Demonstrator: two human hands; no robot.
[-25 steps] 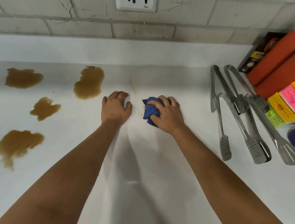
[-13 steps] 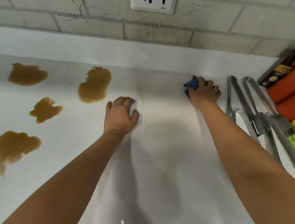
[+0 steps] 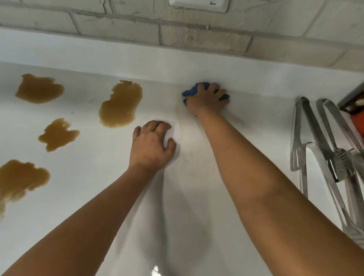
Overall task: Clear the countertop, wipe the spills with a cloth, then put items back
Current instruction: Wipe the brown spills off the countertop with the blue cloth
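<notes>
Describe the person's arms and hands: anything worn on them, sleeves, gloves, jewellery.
Both arms are bare all along their visible length, with no sleeves in view. The left hand and right hand wear no gloves. No watch, bracelet or ring shows on either wrist or on the visible fingers.

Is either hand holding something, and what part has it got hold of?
The right hand grips a bunched blue cloth from above. The left hand holds nothing, resting on the countertop.

We see two bare arms with no sleeves, a left hand (image 3: 152, 146) and a right hand (image 3: 206, 98), no rings or watch.
</notes>
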